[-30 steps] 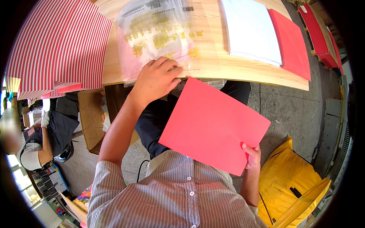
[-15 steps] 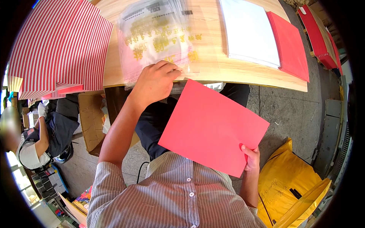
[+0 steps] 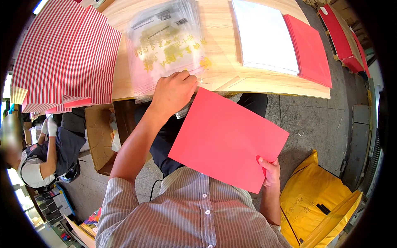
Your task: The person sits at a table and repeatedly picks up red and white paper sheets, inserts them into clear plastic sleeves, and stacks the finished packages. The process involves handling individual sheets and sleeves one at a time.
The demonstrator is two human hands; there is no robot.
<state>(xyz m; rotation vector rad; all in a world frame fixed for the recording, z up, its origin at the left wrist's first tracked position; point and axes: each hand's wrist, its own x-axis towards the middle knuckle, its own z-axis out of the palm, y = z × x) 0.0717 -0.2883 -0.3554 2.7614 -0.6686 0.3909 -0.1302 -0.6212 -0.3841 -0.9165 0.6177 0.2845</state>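
My right hand (image 3: 271,171) holds a flat red sheet (image 3: 227,138) by its lower right corner, thumb on top and the other fingers hidden beneath. The sheet is tilted above my lap, just off the table's near edge. My left hand (image 3: 173,94) is at that edge, its fingers curled and pressed together on the near rim of a clear plastic bag. This bag lies at the stack of clear printed plastic bags (image 3: 165,49), which carries yellow lettering and barcodes. The left fingertips are partly hidden, close to the red sheet's top corner.
On the wooden table (image 3: 225,49), a white stack (image 3: 266,37) and red sheets (image 3: 309,49) lie at right. Red-and-white striped stacks (image 3: 70,58) stand at left. A cardboard box (image 3: 98,138) sits below; a yellow sack (image 3: 308,202) is at lower right. Another person (image 3: 41,161) works at far left.
My left hand has shifted slightly at the bag's rim, and a clear bag edge now reaches further right on the table. The red sheet stays in my right hand, slightly further left in view.
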